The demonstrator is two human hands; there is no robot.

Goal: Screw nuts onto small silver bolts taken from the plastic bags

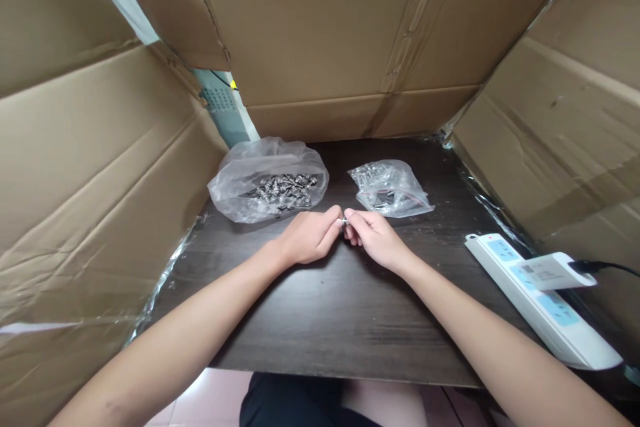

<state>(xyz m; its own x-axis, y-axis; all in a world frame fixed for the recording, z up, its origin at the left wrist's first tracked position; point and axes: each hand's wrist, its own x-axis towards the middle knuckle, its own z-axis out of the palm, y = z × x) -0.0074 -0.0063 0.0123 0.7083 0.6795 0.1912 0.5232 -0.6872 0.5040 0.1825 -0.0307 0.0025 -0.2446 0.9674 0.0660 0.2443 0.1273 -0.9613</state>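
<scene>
My left hand (310,237) and my right hand (375,237) meet over the middle of the dark wooden table (340,320). Both pinch a small metal part (344,221) between thumb and fingertips. Just behind my left hand lies an open clear plastic bag (267,177) holding several small metal screws. Behind my right hand sits a smaller clear zip bag (390,188) with more metal pieces inside.
Cardboard walls enclose the table on the left (90,180), back (340,40) and right (565,120). A white power strip (543,300) with a plugged-in white adapter and black cable lies along the right edge. My lap shows below the table's front edge.
</scene>
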